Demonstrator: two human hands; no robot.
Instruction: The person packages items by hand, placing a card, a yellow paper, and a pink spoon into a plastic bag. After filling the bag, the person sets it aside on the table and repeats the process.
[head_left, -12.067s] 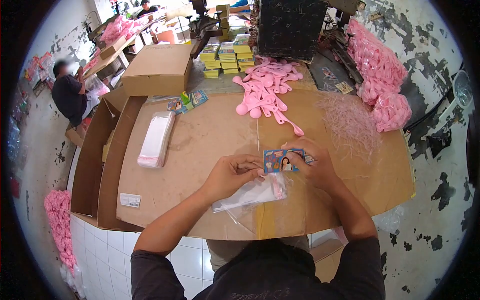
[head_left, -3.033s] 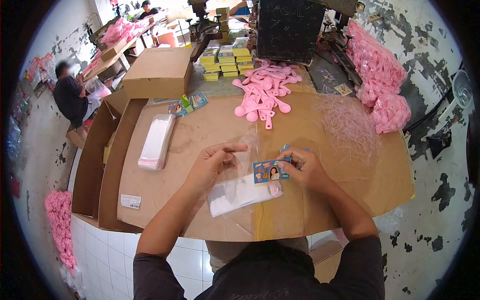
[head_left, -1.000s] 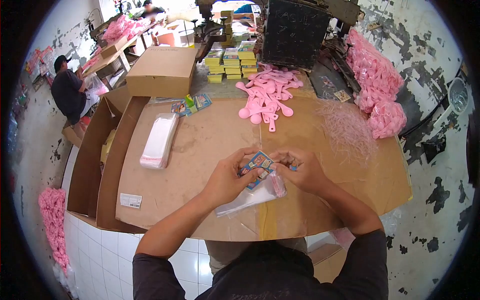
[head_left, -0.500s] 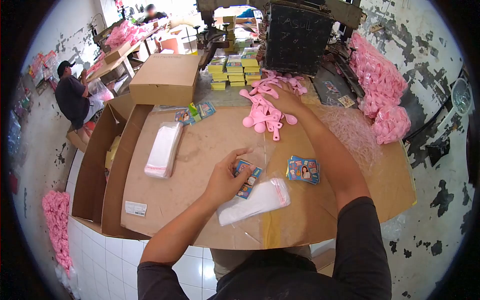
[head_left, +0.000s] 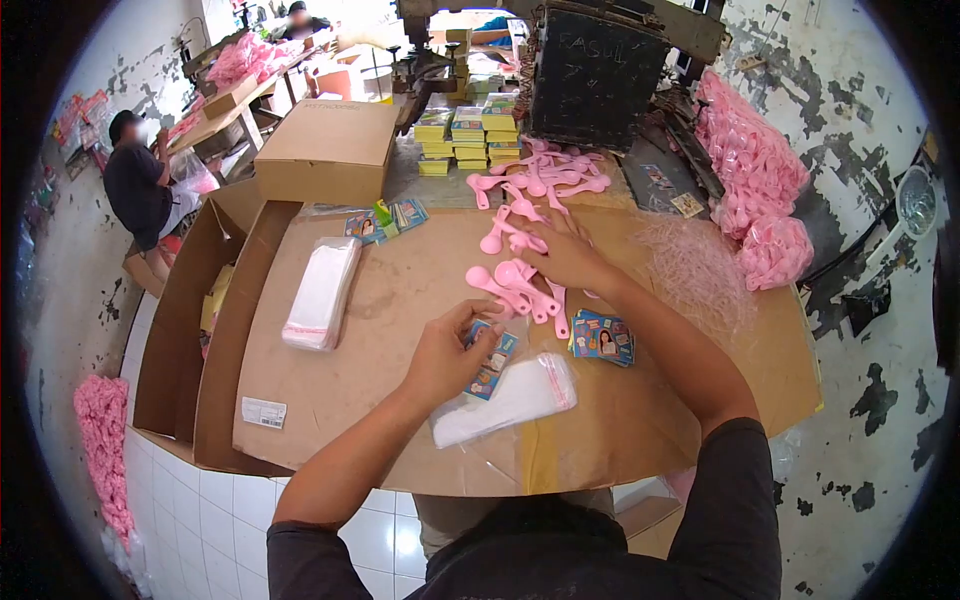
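Note:
My left hand [head_left: 448, 352] is closed around a blue printed card [head_left: 492, 362] with small pictures, above the near bags. Farther up the cardboard, my right hand [head_left: 572, 258] reaches over pink plastic spoons [head_left: 515, 287], its fingers stretched out and touching some of them. More pink spoons [head_left: 545, 178] lie spread behind it. To the right of my left hand sits a small stack of blue cards [head_left: 602, 338]. A stack of clear plastic bags [head_left: 508, 402] with a pink-marked edge lies just under and beside my left hand.
Another bag stack [head_left: 322, 293] and cards with a green strip [head_left: 388, 222] lie left. A closed carton [head_left: 328, 150], yellow-edged card stacks [head_left: 470, 135] and a black machine block [head_left: 590, 80] stand behind. Tangled clear strands [head_left: 695, 262] lie right. A person [head_left: 140, 185] sits at left.
My right hand has come nearer, and a group of pink spoons has slid toward me, close to my left hand. My left hand still holds the card and has barely moved.

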